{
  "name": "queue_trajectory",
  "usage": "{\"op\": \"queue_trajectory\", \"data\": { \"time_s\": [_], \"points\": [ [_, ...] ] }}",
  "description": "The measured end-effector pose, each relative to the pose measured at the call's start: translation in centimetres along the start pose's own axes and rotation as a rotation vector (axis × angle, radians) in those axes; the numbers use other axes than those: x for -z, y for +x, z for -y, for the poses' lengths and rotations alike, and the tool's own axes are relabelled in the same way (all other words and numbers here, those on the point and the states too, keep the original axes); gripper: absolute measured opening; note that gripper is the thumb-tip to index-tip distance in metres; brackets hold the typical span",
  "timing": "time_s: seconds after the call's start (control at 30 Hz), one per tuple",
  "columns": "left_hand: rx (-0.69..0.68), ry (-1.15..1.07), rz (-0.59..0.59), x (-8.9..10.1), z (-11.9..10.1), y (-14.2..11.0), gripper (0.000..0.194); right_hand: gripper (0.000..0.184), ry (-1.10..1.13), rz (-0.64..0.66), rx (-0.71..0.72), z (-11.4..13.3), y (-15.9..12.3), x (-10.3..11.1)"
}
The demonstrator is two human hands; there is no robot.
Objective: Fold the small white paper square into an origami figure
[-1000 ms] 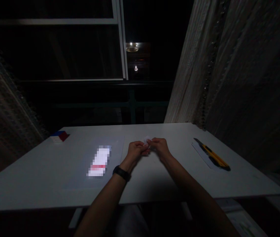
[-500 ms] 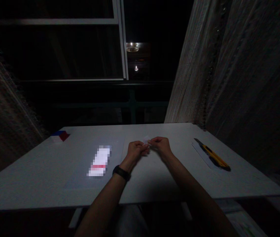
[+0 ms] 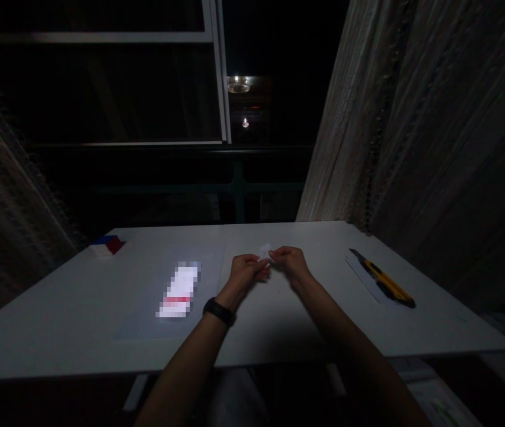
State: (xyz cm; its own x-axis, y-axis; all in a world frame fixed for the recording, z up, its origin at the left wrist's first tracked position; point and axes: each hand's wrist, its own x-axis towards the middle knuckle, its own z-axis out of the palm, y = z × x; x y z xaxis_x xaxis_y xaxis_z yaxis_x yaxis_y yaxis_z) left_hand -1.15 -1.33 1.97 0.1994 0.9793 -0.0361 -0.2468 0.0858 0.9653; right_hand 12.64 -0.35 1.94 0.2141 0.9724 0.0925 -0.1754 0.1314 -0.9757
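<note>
A small piece of white paper (image 3: pixel 265 251) is held up over the middle of the white table (image 3: pixel 274 338). My left hand (image 3: pixel 246 270), with a dark band on the wrist, pinches its lower left part between thumb and fingers. From the other side my right hand (image 3: pixel 290 261) closes its thumb and fingertips on the paper's right edge. The fingertips of both hands nearly meet, and they hide part of the paper. Dim light leaves any fold in it hard to make out.
On the right lies a yellow and black utility knife (image 3: pixel 386 279), partly over a white strip (image 3: pixel 361 281). Left of my hands, a lit phone (image 3: pixel 180 290) with a blurred screen rests on a paper sheet (image 3: pixel 139 323). A blue, red and white cube (image 3: pixel 106 245) sits far left.
My right fingertips have shifted slightly up and right along the paper, so a little more of it shows. My left hand keeps nearly the same place.
</note>
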Motion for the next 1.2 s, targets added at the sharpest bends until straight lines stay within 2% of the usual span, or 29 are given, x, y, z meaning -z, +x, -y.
{"op": "queue_trajectory", "data": {
  "time_s": [0.13, 0.27, 0.33, 0.43, 0.5, 0.63, 0.73, 1.03, 1.2],
  "points": [
    [0.006, -0.007, -0.029, -0.2, -0.3, -0.2, 0.022, 0.038, 0.019, 0.020, 0.023, -0.2, 0.4, 0.3],
    [0.009, -0.019, -0.008, -0.4, -0.3, -0.4, 0.023, 0.042, 0.063, -0.014, -0.072, 0.2, 0.3, 0.3],
    [0.020, -0.024, 0.027, -0.4, -0.1, -0.4, 0.024, 0.041, 0.084, 0.077, -0.083, 0.3, 0.0, 0.2],
    [0.024, -0.002, 0.071, -0.3, 0.3, -0.2, 0.025, 0.049, 0.060, 0.194, -0.030, 0.3, -0.4, 0.0],
    [0.010, 0.016, 0.077, -0.2, 0.6, 0.1, 0.025, 0.048, 0.022, 0.171, 0.013, 0.2, -0.5, -0.3],
    [-0.027, 0.075, 0.041, 0.0, 0.9, 0.6, 0.025, 0.040, -0.029, 0.043, 0.066, 0.3, -0.7, -0.9],
    [-0.051, 0.073, 0.046, 0.1, 0.9, 0.7, 0.030, 0.038, -0.038, 0.014, 0.076, 0.5, -0.8, -1.0],
    [-0.006, 0.027, 0.002, -0.5, 0.1, -0.1, 0.030, 0.038, 0.032, 0.102, 0.030, 0.4, -0.8, -1.0],
    [0.019, 0.064, 0.006, -0.3, 0.3, -0.1, 0.030, 0.041, -0.003, 0.113, 0.098, 0.6, -1.1, -1.0]
  ]
}}
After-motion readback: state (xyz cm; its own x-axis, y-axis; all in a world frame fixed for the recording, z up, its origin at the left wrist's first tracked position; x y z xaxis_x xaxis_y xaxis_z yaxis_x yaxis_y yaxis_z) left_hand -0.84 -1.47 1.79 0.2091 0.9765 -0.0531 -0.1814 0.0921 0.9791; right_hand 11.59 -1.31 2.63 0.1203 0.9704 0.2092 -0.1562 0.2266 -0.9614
